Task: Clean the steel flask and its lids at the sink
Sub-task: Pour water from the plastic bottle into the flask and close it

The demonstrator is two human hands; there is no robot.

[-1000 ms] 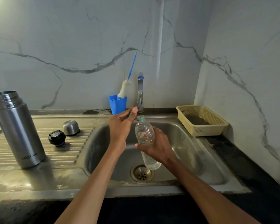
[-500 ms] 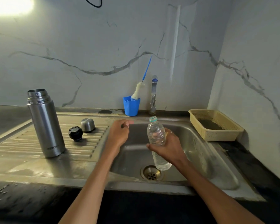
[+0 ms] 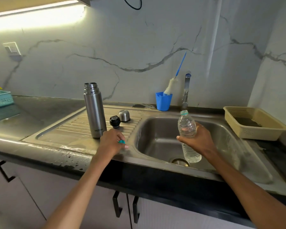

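Observation:
The open steel flask point(image 3: 95, 111) stands upright on the ribbed drainboard point(image 3: 73, 128). Just to its right lie its black inner lid point(image 3: 115, 121) and steel cup lid point(image 3: 124, 115). My right hand point(image 3: 198, 140) grips a clear plastic water bottle point(image 3: 186, 128), uncapped, over the sink basin point(image 3: 163, 139). My left hand point(image 3: 111, 142) is low over the drainboard's front right corner, close to the flask's base, pinching the bottle's small teal cap point(image 3: 121, 141) in its fingers.
A blue cup point(image 3: 163, 101) with a bottle brush point(image 3: 171, 85) stands by the tap point(image 3: 186, 90) at the back. At the right a beige basket point(image 3: 254, 123) holds a dark pad. A teal basket point(image 3: 0, 99) is far left. The drain point(image 3: 179, 161) shows below the bottle.
My left hand came off the bottle's neck with the cap and moved left and down to the drainboard edge. The view swung left and back; the bottle stayed over the basin.

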